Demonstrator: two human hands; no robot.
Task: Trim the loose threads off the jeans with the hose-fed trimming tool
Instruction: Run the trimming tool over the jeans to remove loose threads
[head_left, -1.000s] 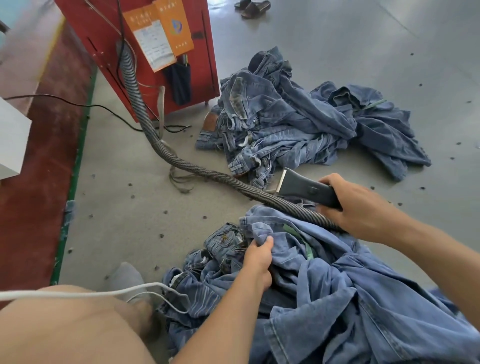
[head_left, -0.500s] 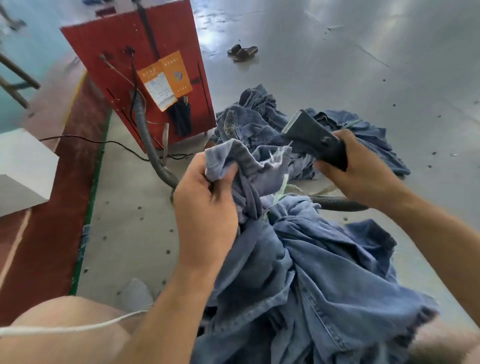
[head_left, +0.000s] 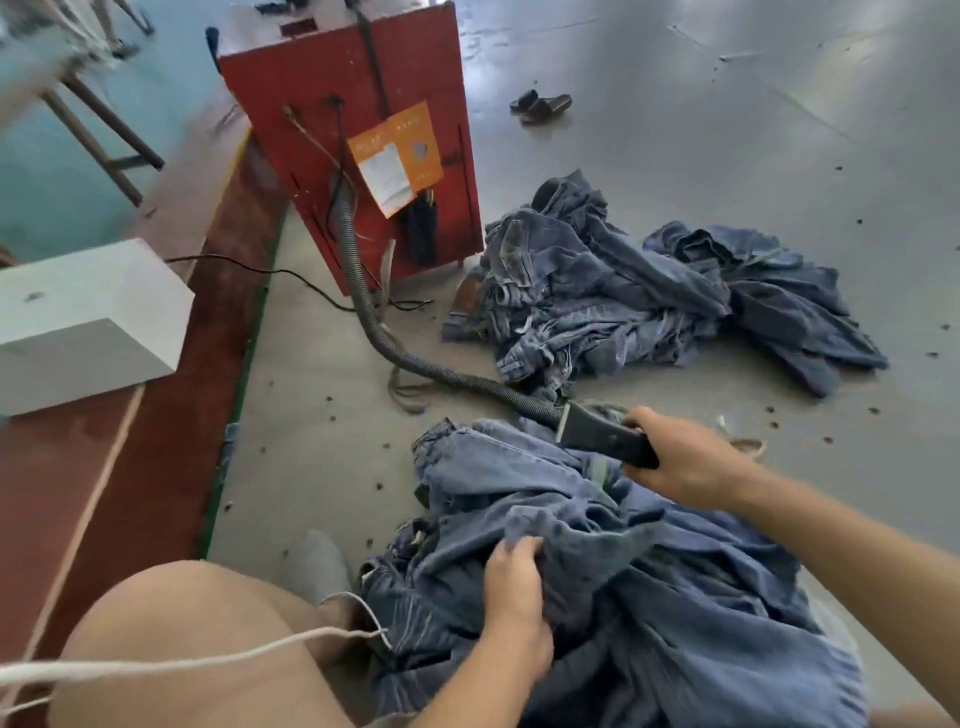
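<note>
A heap of blue jeans (head_left: 623, 597) lies on the floor in front of me and over my lap. My left hand (head_left: 514, 587) grips a fold of the denim low in the heap. My right hand (head_left: 675, 457) holds the dark trimming tool (head_left: 602, 436) by its handle, its wide head pointing left just above the far edge of the heap. A ribbed grey hose (head_left: 395, 353) runs from the tool across the floor to a red machine (head_left: 332, 104).
A second pile of jeans (head_left: 649, 296) lies farther back on the grey floor. A white box (head_left: 88, 322) sits on the red strip at left. A pair of sandals (head_left: 540, 106) lies far off. My bare knee (head_left: 182, 649) and a white cord (head_left: 208, 660) fill the lower left.
Both hands came down: the left lowered the lifted denim back onto the heap, and the right brought the tool down to the heap's far edge.
</note>
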